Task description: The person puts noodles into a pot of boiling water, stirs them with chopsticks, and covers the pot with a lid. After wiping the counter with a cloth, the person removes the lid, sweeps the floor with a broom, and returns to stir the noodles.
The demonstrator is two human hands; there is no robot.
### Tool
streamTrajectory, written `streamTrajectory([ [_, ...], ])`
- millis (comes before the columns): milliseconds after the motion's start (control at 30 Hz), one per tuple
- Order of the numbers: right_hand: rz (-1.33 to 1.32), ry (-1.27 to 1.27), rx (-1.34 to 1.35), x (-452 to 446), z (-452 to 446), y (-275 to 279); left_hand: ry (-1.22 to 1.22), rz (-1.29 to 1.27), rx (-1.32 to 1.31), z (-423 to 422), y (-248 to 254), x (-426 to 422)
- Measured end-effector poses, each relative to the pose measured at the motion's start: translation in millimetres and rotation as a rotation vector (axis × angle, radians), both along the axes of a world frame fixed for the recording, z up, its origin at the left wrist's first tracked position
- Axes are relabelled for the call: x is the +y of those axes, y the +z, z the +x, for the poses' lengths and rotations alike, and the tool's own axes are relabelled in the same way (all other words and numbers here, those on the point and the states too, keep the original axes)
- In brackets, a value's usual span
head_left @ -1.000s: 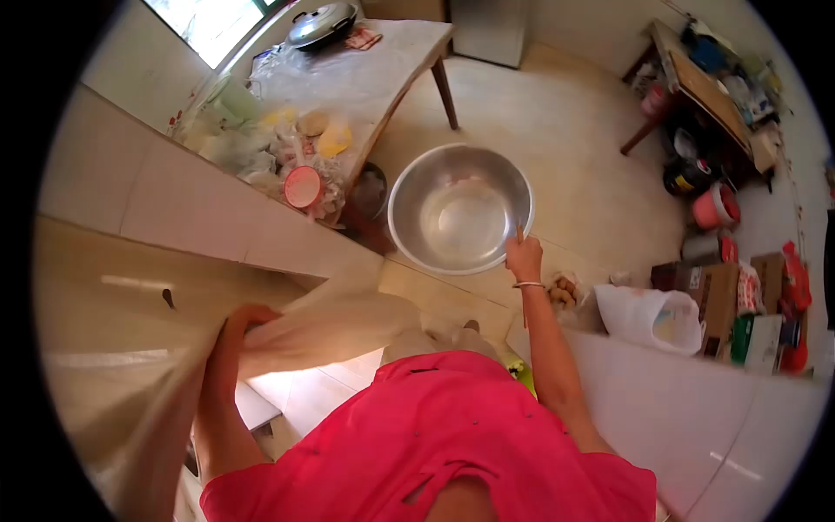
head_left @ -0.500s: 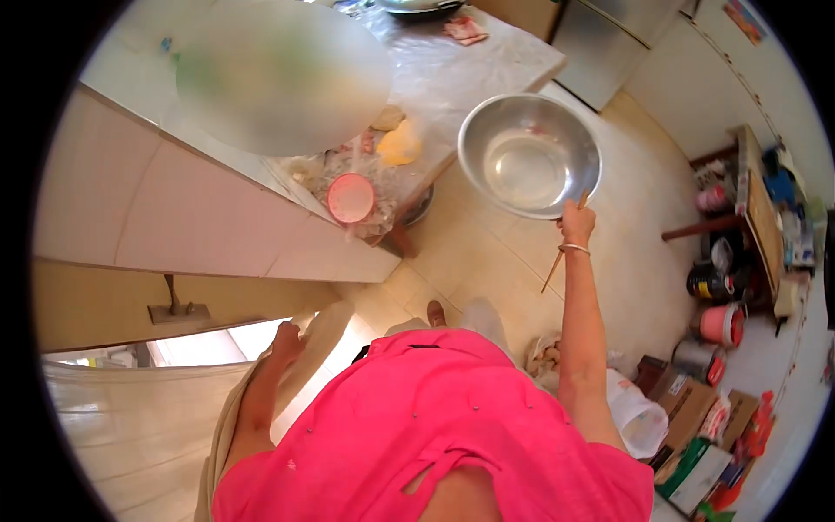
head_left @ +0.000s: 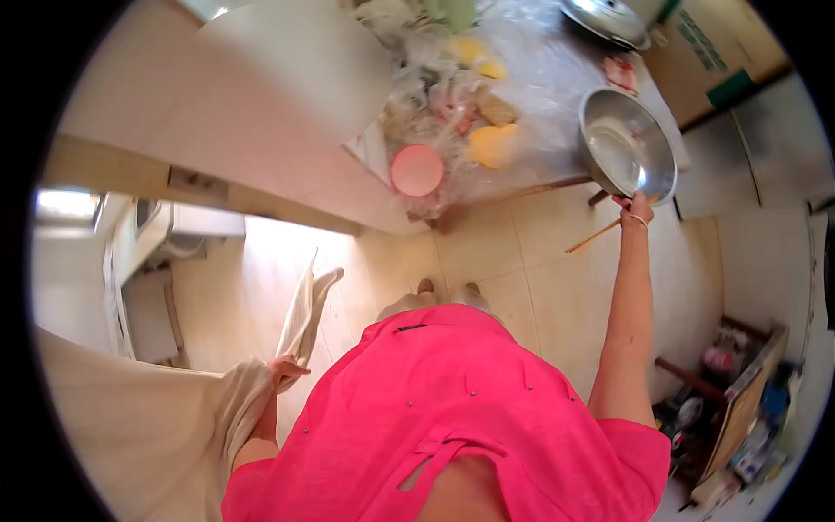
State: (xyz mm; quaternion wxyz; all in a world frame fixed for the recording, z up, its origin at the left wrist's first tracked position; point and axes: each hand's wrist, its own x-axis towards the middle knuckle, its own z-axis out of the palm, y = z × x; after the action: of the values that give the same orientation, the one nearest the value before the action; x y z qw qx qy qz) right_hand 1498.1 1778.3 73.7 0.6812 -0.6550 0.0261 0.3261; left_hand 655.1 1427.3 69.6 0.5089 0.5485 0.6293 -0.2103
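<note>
My right hand (head_left: pixel 637 207) is closed on the near rim of a large metal basin (head_left: pixel 628 143), with the arm stretched out to the upper right. Thin wooden sticks (head_left: pixel 594 237) are pinched in the same hand and point down to the left. The basin is tilted, and its inside looks bare and shiny. At the lower left, my left hand (head_left: pixel 285 369) is at the edge of a beige curtain (head_left: pixel 239 404). Cloth bunches around its wrist and a finger points right; whether it grips the cloth is unclear.
Behind the basin, a plastic-covered table (head_left: pixel 548 104) bears bags, yellow items, a pink round container (head_left: pixel 417 170) and a lidded pan (head_left: pixel 609 19). A wall (head_left: pixel 217 113) runs along the upper left. A doorway opens at left. A small wooden table (head_left: pixel 739 409) stands at lower right.
The view has turned left. My right hand has carried the basin to the right, beside the covered table. The curtain has shifted with my left hand, and the room beyond the doorway now shows.
</note>
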Motion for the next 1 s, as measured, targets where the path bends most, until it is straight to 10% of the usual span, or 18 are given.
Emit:
streamTrajectory([
  [67, 0.014, 0.027, 0.033, 24, 12, -21, 0.144, -0.478, 0.512, 52, 24, -17],
  [333, 0.052, 0.432, 0.096, 69, 56, -126, 0.633, -0.398, 0.333, 37, 115, -156],
  [500, -0.091, 0.646, -0.062, 24, -14, -89, 0.842, -0.388, 0.369, 5, 173, -242],
  [633, -0.681, 0.854, -0.556, -46, -75, -119, 0.941, -0.393, 0.385, -42, 183, -296],
  [700, -0.971, 1.493, -1.980, -74, -104, -162, 0.992, -0.400, 0.380, -60, 186, -319],
  [833, -0.489, 2.109, -2.051, -110, -246, -214, 1.085, -0.427, 0.366, -88, 185, -358],
  [900, -0.685, 1.866, -1.011, -131, -377, -167, 1.145, -0.451, 0.347, -93, 181, -379],
  [1000, -0.420, 2.081, -1.172, -131, -497, -174, 1.242, -0.469, 0.320, -93, 177, -404],
])
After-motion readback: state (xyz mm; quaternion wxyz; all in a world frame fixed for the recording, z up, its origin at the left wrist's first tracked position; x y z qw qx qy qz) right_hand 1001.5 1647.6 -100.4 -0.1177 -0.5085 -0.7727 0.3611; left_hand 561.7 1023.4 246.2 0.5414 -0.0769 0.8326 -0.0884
